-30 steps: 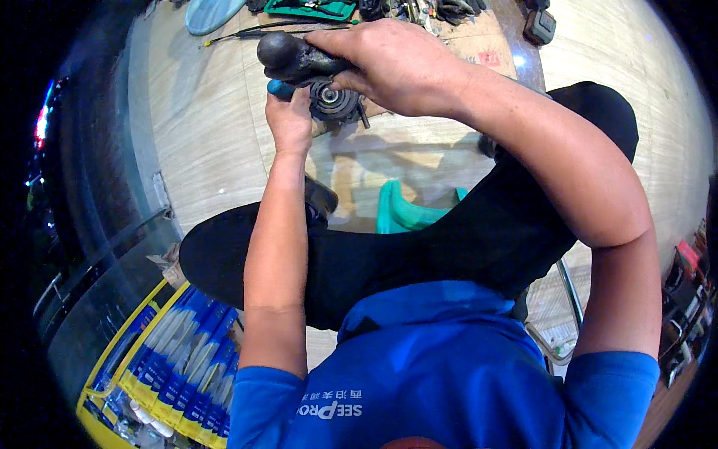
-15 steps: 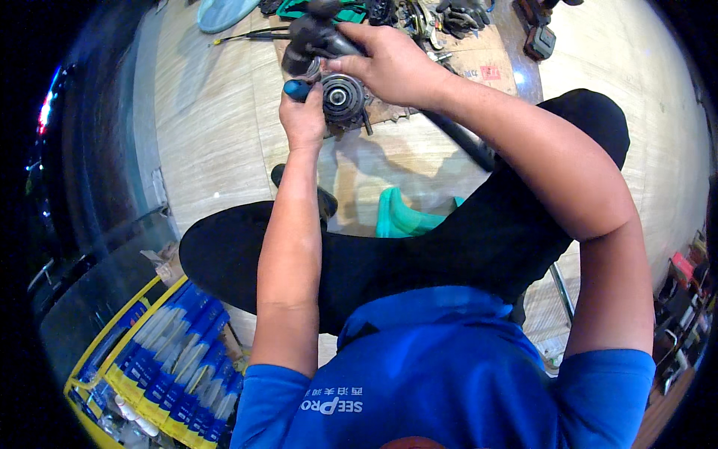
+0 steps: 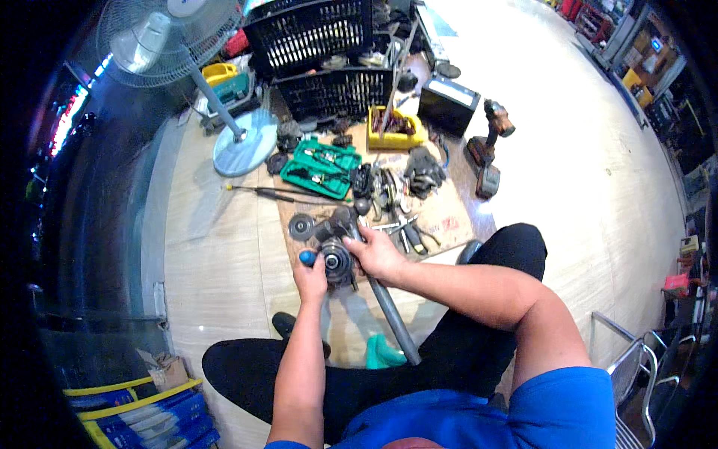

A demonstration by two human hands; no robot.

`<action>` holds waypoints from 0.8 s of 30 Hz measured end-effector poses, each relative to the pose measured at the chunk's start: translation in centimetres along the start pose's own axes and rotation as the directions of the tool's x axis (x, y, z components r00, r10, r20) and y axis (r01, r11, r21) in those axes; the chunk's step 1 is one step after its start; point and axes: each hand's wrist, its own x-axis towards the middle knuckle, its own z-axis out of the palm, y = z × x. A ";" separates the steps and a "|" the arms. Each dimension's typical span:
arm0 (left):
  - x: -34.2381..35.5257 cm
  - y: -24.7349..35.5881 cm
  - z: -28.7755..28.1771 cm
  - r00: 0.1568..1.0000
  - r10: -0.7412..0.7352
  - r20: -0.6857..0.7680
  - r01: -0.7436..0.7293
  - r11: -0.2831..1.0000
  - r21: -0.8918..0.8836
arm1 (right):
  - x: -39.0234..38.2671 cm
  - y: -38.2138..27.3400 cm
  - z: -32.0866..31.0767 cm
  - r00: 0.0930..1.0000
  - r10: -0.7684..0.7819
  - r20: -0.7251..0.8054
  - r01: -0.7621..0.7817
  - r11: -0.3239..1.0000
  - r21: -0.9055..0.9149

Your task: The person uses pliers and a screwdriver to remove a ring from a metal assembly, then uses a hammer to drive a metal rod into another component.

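A round dark metal pulley with a bearing in its centre (image 3: 338,261) sits low between my hands, over the near edge of the cardboard. My left hand (image 3: 310,281) is closed around a tool with a blue handle end (image 3: 307,257), beside the pulley; the tool's working end is hidden. My right hand (image 3: 380,254) grips a hammer (image 3: 395,326) close under its dark head, just right of the pulley. Its long grey handle slants down toward my lap. A loose dark disc (image 3: 301,227) lies left of the hammer head.
Pliers (image 3: 412,238), a green tool case (image 3: 298,178) and dark gloves (image 3: 425,170) lie on the cardboard (image 3: 449,206). Behind stand a yellow bin (image 3: 393,140), black crates (image 3: 329,93) and a standing fan (image 3: 243,150). A cordless drill (image 3: 490,138) is at right; a green plastic piece (image 3: 384,353) is near my legs.
My view has tilted up, bringing the crates, fan and drill into sight. The hammer has turned, its handle now plainly visible below my right hand. Both hands keep their grips.
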 end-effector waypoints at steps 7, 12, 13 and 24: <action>-0.4 -0.1 0.2 0.999 0.023 0.030 -0.023 1.000 -0.007 | 0.7 3.1 0.7 0.993 -0.016 0.117 0.020 0.999 -0.028; 0.3 -1.7 0.4 1.000 0.014 0.000 -0.014 0.999 -0.046 | 1.3 2.5 0.6 0.985 -0.175 -0.014 0.173 0.982 -0.076; 0.1 -1.2 0.5 1.000 0.003 0.010 -0.002 0.999 -0.054 | 1.3 2.5 0.4 0.983 -0.179 0.028 0.181 0.977 -0.111; -0.4 0.1 0.4 0.998 -0.005 0.062 0.007 0.999 -0.042 | 0.7 1.6 -0.2 0.951 -0.302 0.064 0.309 0.921 -0.236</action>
